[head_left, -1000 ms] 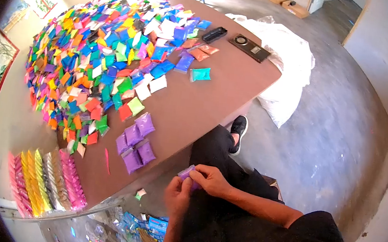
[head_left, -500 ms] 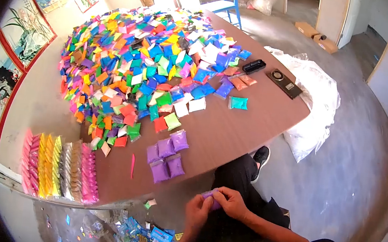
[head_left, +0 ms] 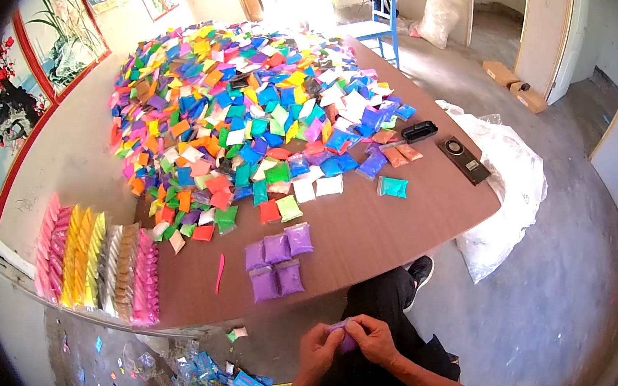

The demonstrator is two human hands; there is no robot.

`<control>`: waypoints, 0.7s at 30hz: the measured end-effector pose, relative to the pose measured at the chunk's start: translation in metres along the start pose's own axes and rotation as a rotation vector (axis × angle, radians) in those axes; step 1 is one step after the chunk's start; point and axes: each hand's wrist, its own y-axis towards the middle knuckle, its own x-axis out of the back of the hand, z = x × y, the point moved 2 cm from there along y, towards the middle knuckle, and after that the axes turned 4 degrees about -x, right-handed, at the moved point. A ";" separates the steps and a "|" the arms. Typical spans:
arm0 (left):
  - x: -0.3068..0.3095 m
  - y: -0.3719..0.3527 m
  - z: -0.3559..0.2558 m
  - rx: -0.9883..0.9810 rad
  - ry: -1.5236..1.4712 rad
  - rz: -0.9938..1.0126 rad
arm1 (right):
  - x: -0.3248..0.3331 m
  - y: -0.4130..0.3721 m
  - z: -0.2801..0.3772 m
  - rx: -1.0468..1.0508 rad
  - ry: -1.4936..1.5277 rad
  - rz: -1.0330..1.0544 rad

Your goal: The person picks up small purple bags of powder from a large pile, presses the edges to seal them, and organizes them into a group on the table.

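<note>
Between my two hands, over my lap and just off the table's front edge, is a small purple packet [head_left: 347, 342]. My left hand [head_left: 319, 350] pinches its left side, and my right hand [head_left: 374, 339] has thumb and fingers closed on the other side. Fingers cover much of the packet. On the table nearby lie several purple packets [head_left: 277, 248] grouped in two rows. A thin pink stick [head_left: 220, 273] rests to their left.
A big heap of coloured packets [head_left: 256, 118] covers much of the brown table [head_left: 396, 233]. Rows of stacked packets [head_left: 99, 264] stand at the left corner. A black device [head_left: 463, 160] lies at right, beside a white sack [head_left: 503, 192]. Wrappers [head_left: 226, 382] litter the floor.
The view has shifted slightly, so the table appears lower and further right. Both hands keep hold of the purple packet, with the fingers slightly repositioned.
</note>
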 end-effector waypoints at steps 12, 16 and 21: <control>0.006 0.002 -0.003 0.101 0.022 -0.053 | -0.004 0.003 -0.006 0.006 -0.042 0.016; 0.008 0.002 0.000 0.064 0.062 -0.022 | -0.003 0.002 -0.003 0.016 -0.041 0.006; 0.005 0.002 -0.009 0.128 0.023 0.011 | -0.002 0.002 0.004 0.032 -0.070 0.014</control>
